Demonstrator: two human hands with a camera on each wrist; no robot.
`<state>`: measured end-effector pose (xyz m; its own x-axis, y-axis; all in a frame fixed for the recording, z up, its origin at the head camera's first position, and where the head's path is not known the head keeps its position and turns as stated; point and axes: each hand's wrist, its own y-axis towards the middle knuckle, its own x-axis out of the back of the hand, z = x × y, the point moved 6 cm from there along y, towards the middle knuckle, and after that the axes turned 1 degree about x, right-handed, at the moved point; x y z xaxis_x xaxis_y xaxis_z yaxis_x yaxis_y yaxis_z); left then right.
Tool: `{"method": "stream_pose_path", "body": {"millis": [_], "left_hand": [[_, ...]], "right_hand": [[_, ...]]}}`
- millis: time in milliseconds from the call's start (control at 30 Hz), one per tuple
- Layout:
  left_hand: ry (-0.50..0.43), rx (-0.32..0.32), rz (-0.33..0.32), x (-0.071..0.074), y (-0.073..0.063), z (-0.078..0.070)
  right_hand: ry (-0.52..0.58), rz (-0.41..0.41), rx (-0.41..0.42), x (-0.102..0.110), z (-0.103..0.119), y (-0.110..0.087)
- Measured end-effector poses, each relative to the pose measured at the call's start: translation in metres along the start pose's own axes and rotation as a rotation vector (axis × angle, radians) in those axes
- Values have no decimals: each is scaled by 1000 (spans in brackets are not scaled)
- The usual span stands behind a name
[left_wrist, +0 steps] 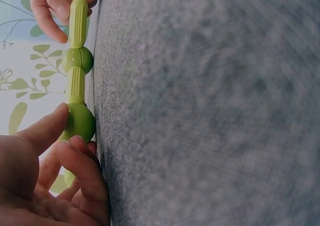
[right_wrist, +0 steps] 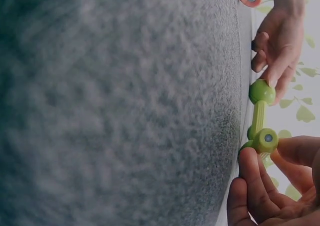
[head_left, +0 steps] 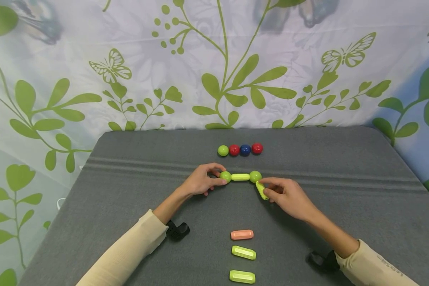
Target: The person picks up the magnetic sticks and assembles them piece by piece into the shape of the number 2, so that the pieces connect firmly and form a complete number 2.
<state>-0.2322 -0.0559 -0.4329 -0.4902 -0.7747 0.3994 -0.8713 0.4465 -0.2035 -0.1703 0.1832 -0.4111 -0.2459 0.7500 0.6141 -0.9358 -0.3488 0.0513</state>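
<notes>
- Left hand (head_left: 204, 180) is pinching at the left end of the line, thumb and fingers closed on a glossy lime-green ball (head_left: 225, 176).
- From that ball runs a ridged yellow-green rod (head_left: 240, 177), lying level across to a second green ball (head_left: 255, 176), touching both, so we have ball, rod, ball in a row near the middle of the table (head_left: 136, 186).
- Over on the other side, right hand (head_left: 286, 198) has thumb and fingers clamped on a slanted yellow-green rod (head_left: 261, 190), its upper end meeting the second green ball and its lower end angling down toward the person's right.
- Right wrist view gives us that lower end face-on: a round grey disc (right_wrist: 268, 138) sits in its centre.
- Up beyond the hands, four balls line up side by side: a light green ball (head_left: 223, 150), a red ball (head_left: 234, 149), a dark blue ball (head_left: 245, 149) and another red ball (head_left: 257, 148).
- Down nearer the person, three loose rods lie one below another, well apart from the joined pieces: a coral rod (head_left: 242, 234), then a tilted lime rod (head_left: 244, 252), then the nearest lime rod (head_left: 242, 277).
- Behind the table hangs a leaf-and-butterfly cloth (head_left: 186, 115).
</notes>
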Motion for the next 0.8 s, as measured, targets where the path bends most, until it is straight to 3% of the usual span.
{"method": "stream_pose_path", "body": {"millis": [467,800], "left_hand": [[-18,8,1,0,1,1],[-18,10,1,0,0,1]], "right_hand": [[38,59,-29,-3,-1,1],[30,104,-2,-7,0,1]]}}
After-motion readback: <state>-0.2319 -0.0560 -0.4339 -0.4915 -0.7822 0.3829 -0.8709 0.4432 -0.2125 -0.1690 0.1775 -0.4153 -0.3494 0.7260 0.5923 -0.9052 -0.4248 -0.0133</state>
